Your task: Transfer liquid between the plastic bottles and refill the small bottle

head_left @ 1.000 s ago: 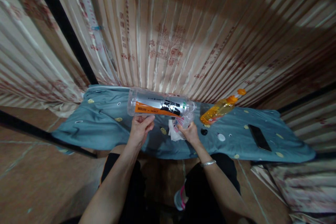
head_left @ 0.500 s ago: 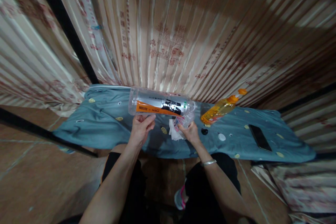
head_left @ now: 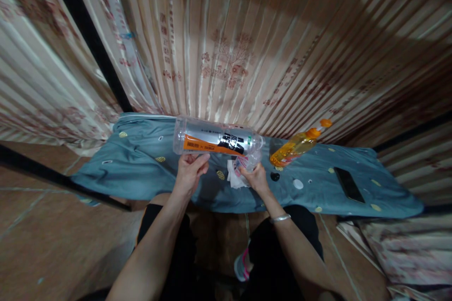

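A large clear plastic bottle [head_left: 213,138] with a silver and orange label lies level, its neck to the right. My left hand [head_left: 190,172] holds it from below near its base; most of the fingers are hidden. In my right hand [head_left: 257,178] is a small clear plastic bottle [head_left: 253,160] with pink and blue print, its upper end at the large bottle's neck. Whether liquid passes between them cannot be seen. Beneath the small bottle lies a white tissue or cloth [head_left: 233,179]. A black cap [head_left: 275,177] sits just right of my right hand.
On the blue-green patterned cloth [head_left: 141,174], a yellow-orange pump bottle [head_left: 294,147] stands to the right. Farther right lies a black phone [head_left: 349,184]. A pleated curtain [head_left: 226,33] rises behind, and a dark metal post [head_left: 88,33] stands at left.
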A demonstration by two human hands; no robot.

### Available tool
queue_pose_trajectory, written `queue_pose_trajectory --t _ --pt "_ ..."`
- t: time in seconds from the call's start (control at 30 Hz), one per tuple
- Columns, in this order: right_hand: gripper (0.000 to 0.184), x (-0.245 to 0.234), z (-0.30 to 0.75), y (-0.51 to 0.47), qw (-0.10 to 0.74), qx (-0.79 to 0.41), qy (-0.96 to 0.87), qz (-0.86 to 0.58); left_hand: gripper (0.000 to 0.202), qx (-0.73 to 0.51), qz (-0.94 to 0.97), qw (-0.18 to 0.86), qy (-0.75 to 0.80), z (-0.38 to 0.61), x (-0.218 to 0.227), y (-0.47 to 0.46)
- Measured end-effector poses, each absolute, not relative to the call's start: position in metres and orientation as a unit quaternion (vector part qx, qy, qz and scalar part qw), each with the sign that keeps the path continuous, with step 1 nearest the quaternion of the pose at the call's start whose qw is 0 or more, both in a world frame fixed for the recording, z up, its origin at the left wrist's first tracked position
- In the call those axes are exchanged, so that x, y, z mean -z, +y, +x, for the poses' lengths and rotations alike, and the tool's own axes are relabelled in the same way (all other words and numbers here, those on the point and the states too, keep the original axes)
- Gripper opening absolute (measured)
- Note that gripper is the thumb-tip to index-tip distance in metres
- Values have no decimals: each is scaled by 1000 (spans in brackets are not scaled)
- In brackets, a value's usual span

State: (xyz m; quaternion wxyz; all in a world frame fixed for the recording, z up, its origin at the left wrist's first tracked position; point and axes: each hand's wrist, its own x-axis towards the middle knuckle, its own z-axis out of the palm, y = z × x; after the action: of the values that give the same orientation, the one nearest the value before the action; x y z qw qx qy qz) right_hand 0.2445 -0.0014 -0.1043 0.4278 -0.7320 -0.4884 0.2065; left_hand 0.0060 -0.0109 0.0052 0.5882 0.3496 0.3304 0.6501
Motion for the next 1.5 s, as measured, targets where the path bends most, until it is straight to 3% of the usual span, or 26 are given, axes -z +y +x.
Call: queue_pose_trajectory --t 1.5 --pt "51 109 243 -2 428 -183 -489 -737 34 -653 354 582 332 7 -7 -11"
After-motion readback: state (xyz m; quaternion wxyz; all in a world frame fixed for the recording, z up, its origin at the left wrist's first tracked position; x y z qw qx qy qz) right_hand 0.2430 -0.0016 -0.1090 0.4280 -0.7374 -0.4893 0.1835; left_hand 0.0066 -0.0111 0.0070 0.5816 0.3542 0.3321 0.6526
